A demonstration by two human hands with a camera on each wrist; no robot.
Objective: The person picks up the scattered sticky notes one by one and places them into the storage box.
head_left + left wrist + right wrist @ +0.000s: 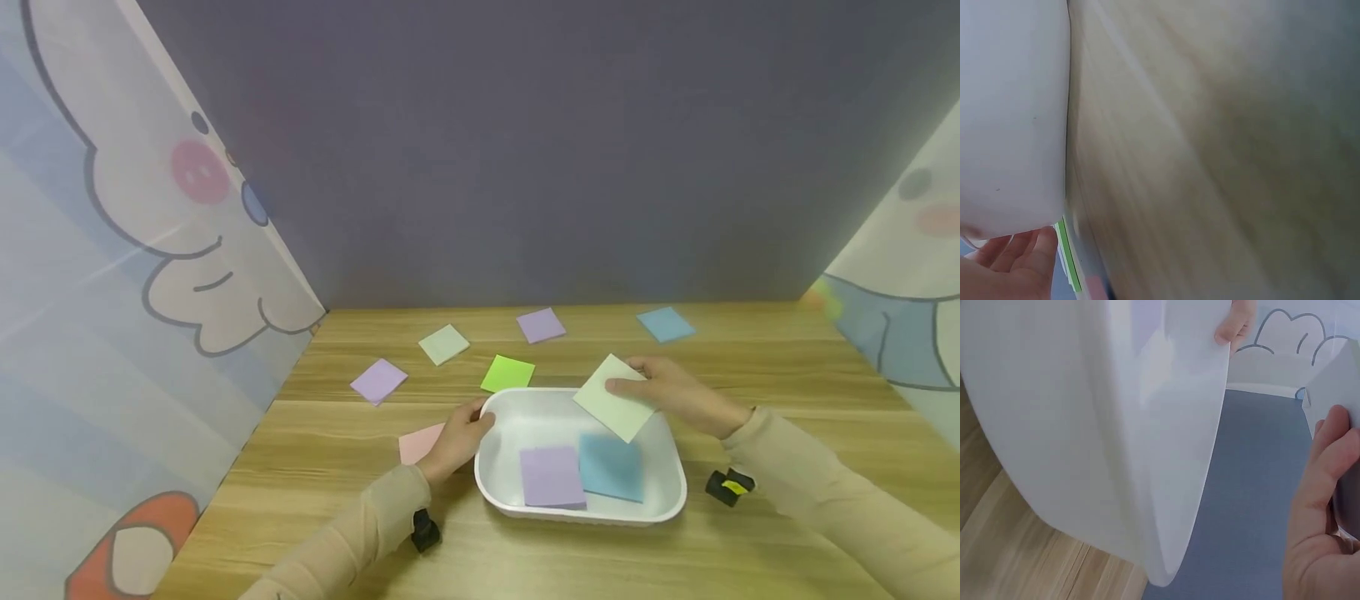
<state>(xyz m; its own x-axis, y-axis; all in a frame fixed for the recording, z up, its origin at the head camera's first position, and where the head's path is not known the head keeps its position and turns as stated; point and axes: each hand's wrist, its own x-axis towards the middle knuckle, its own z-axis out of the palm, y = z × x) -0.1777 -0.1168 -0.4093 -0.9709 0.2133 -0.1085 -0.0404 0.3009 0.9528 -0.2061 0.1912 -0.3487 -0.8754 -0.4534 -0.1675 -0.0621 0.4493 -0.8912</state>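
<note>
A white plastic basin point(517, 417) stands on the wooden table, with a purple sticky-note pad point(552, 477) and a blue sticky-note pad point(611, 467) lying side by side inside. My left hand point(459, 440) grips the basin's left rim, thumb over the edge and fingers outside; in the left wrist view those fingers point(1029, 253) curl against the basin's wall. Over the basin's back right part, my right hand point(671, 392) pinches a pale green sticky-note pad point(611, 400), thumb on top. The right wrist view shows that hand point(1322, 506) at the pad's edge, beside the basin wall point(1041, 412).
Behind the basin lie a bright green pad point(507, 373), a pale green pad point(444, 344), two purple pads point(379, 382) and a blue pad point(666, 324). A pink pad point(417, 442) is partly hidden by my left hand. A grey panel point(555, 167) borders the table's back.
</note>
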